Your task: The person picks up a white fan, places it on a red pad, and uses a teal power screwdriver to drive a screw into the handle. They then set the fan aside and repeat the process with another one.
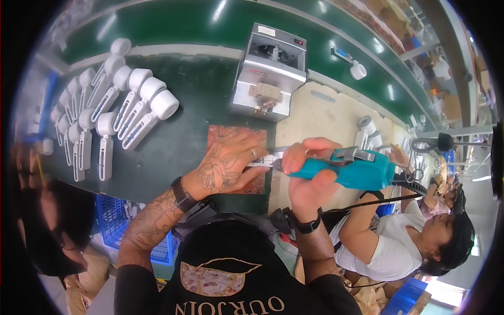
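My right hand (310, 186) is wrapped round a teal electric screwdriver (362, 172), held level with its nose pointing left. My left hand (226, 164), a ring on one finger, holds a small white plastic part (265, 160) between thumb and fingers. That part lies over a red mat (253, 185), and my fingers hide much of it. The screwdriver's nose meets the right end of the white part; whether the bit sits in a screw I cannot tell.
Several white round-headed devices with slotted handles (164, 105) stand at the left. A silver screw feeder (262, 79) is behind the mat. Another white device (358, 71) lies at the back right. A co-worker (388, 247) sits at right; a blue crate (111, 223) is below the bench.
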`<state>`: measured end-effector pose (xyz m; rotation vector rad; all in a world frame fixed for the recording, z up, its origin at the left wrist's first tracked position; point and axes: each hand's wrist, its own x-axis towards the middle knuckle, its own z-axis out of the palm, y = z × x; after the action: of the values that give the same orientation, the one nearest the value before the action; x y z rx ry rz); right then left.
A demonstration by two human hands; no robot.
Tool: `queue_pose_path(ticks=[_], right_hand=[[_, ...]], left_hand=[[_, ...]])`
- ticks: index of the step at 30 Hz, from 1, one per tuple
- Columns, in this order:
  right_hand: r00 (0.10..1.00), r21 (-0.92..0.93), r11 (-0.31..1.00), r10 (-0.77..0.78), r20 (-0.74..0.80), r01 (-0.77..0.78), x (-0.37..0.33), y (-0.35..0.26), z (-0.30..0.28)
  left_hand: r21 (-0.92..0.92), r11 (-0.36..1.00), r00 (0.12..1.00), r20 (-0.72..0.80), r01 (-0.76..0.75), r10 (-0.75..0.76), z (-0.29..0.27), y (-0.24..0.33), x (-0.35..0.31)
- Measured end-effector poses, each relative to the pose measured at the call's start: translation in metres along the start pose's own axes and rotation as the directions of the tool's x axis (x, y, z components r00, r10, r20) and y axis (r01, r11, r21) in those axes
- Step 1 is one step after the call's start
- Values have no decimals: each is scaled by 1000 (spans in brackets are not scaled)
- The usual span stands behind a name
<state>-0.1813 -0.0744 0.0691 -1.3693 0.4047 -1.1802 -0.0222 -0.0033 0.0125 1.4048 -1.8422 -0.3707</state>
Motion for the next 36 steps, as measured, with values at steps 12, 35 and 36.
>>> queue_pose_path(ticks=[12,35,36], right_hand=[[1000,-65,998,-24,6,24,6,15,9],[996,-36,997,-67,58,69,23,3,4],[996,-39,997,-68,63,71,30,3,4]], left_hand=[[23,999,999,-34,-31,32,1,-2,-2],[-88,996,989,-146,-16,3,6,-5,-2],[-115,993,995,-95,29,-40,2,-6,0]])
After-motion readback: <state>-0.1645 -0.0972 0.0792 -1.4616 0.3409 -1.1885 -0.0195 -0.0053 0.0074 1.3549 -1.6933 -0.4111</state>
